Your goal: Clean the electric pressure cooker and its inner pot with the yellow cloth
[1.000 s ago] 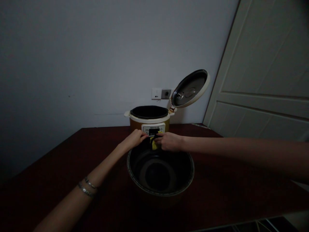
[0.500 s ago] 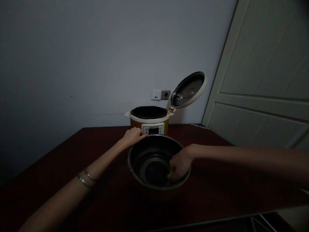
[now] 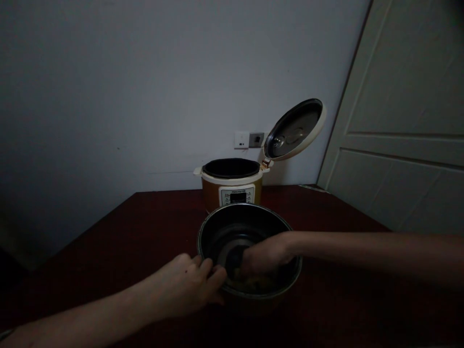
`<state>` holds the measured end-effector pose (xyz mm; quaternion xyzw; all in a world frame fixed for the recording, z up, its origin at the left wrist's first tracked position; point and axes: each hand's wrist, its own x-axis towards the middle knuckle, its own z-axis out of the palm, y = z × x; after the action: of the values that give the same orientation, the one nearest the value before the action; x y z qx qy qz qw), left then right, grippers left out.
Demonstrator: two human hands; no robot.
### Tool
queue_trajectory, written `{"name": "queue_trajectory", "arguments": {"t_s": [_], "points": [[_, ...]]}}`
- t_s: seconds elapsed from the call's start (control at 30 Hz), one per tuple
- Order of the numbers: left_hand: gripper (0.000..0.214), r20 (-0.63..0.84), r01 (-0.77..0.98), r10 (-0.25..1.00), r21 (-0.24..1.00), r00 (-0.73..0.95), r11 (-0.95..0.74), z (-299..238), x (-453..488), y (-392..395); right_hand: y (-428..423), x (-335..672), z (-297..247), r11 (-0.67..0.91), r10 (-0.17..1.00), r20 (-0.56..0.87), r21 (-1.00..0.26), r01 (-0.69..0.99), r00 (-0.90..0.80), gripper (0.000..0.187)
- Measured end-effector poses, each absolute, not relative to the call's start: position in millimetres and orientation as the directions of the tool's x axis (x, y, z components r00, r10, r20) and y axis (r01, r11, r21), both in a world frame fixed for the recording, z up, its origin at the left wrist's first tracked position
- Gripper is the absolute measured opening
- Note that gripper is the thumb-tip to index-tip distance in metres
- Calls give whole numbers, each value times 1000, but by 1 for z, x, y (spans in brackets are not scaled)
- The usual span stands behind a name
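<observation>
A dark, round inner pot [image 3: 250, 209] of a rice cooker stands tilted toward me on the table. My left hand [image 3: 195, 280] is closed on its near-left rim, fingers over the edge and thumb outside. Inside the pot is my right hand [image 3: 266, 253], blurred, its fingers bent down against the inner wall and bottom. Under those fingers shows a dim yellow cloth [image 3: 253, 282], mostly hidden by the hand and shadow; whether it is cloth or sponge is hard to see.
Behind the pot stands the cooker body [image 3: 206, 191] with its control panel, its lid [image 3: 295, 130] raised to the right. Wall sockets [image 3: 241, 140] sit behind it. The dark red table [image 3: 145, 227] meets the wall; a pale door [image 3: 402, 116] is at right.
My left hand has moved from the pot's far-left rim to the near-left rim. My right hand has swept from the right side toward the pot's near middle with the yellow cloth.
</observation>
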<state>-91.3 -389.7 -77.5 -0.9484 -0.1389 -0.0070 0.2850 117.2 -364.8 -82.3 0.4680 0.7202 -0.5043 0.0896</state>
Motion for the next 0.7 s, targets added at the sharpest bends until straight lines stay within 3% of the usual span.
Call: {"name": "queue_trajectory", "arguments": {"t_s": [0.07,0.13,0.23,0.37,0.43,0.47,0.53,0.6,0.7], "points": [[16,70,232,233,-545,970,-805,-80,-90,-384,-373,106,-79,-34,644,-562,-699,714,-519,23],[11,51,194,199,-541,979,-818,-79,-88,-379,-380,103,-73,-16,686,-519,-712,702,-511,20],[9,38,174,182,-532,983,-829,-74,-85,-377,-381,118,-58,91,612,-558,-655,750,-561,18],[8,-13,148,181,-518,983,-843,-69,-84,-377,-365,152,-35,343,404,-740,-422,839,-537,25],[6,-56,120,175,-526,983,-842,-67,-84,-375,-352,165,-31,485,411,-793,-228,844,-450,20],[5,-73,100,164,-537,984,-837,-66,-83,-374,-346,169,-32,532,468,-791,-105,840,-395,14],[5,-89,57,130,-568,988,-821,-65,-83,-371,-335,172,-39,590,643,-663,111,799,-383,4],[4,-87,22,91,-595,992,-804,-64,-83,-368,-324,173,-48,639,746,-422,231,734,-516,16],[7,-82,-4,56,-595,995,-803,-63,-84,-366,-312,173,-59,716,693,-182,288,636,-697,22]]}}
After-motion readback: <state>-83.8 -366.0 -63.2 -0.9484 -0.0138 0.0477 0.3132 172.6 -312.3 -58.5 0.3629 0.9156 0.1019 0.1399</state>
